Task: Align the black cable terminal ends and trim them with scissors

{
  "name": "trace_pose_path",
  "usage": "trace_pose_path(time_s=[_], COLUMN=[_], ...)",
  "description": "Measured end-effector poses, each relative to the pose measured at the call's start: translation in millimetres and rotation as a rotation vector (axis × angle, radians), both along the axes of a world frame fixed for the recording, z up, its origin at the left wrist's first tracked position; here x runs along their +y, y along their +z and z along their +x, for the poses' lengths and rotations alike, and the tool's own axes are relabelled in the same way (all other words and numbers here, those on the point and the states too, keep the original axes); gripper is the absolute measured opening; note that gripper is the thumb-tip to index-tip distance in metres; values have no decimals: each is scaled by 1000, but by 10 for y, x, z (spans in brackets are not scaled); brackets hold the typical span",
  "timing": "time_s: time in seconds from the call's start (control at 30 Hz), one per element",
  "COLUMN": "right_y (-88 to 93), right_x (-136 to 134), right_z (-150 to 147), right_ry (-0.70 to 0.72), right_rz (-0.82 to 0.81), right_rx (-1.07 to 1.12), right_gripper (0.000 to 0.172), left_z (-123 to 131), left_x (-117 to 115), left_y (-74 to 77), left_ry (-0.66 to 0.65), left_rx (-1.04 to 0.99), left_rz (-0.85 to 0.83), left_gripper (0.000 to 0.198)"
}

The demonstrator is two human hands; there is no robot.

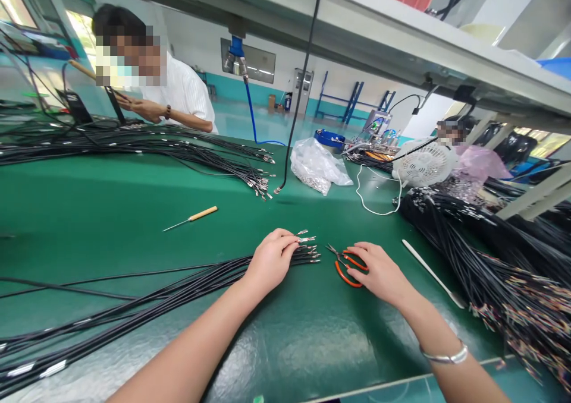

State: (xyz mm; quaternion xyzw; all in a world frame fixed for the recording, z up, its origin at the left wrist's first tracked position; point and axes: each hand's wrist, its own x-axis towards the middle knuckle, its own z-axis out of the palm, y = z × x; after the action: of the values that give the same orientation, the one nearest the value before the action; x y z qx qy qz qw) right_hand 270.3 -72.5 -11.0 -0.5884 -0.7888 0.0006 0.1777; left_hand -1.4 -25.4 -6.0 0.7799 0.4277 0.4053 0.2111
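My left hand (271, 259) rests on a bundle of black cables (178, 284) that runs from the lower left across the green table (111, 213); its fingers pinch the cable ends just behind the metal terminals (307, 249). My right hand (379, 271) lies over the orange handles of small scissors (345, 265), whose blades point up and left toward the terminals.
A wooden-handled awl (191, 217) lies mid-table. More black cable bundles (491, 260) pile at the right and another bundle (134, 144) at the far left. A plastic bag (317, 166), a white fan (423, 164) and a flat metal tool (432, 273) are nearby. Another person (178, 97) works across the table.
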Motion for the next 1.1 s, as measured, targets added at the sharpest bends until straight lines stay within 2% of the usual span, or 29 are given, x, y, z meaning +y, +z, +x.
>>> trace_pose_path(time_s=[0.1,0.2,0.3,0.37,0.43,0.5,0.53,0.6,0.67,0.8,0.93,1.1], right_y=[13,-9,-38,-32,12,96,148,247,299,182,1,-32], right_x=[31,40,49,77,128,195,232,306,376,466,477,476], right_z=[13,-60,-109,-110,-132,-228,-309,-510,-705,-866,-798,-788], right_ry=[39,-20,-83,-107,-80,14,73,176,247,332,328,348], right_rz=[-54,-96,-147,-259,-436,-569,-579,-473,-292,-35,82,125], right_rx=[-11,-16,67,235,497,733,787,720,545,303,231,197], right_gripper=[31,28,29,31,38,46,48,43,33,25,25,27], left_z=[8,13,1,-8,-13,-12,-12,-15,-24,-45,-36,-19], left_x=[-1,14,49,78,106,131,143,164,183,210,221,211], left_y=[17,10,-17,-35,-44,-45,-44,-46,-55,-93,-118,-106], left_ry=[33,96,151,182,211,233,239,249,265,289,271,255], left_rx=[13,6,27,47,56,51,45,26,6,-22,-24,-7], left_rz=[3,-9,-7,-6,-11,-24,-31,-49,-64,-84,-110,-137], left_gripper=[17,18,18,19,19,19,19,19,18,17,17,17])
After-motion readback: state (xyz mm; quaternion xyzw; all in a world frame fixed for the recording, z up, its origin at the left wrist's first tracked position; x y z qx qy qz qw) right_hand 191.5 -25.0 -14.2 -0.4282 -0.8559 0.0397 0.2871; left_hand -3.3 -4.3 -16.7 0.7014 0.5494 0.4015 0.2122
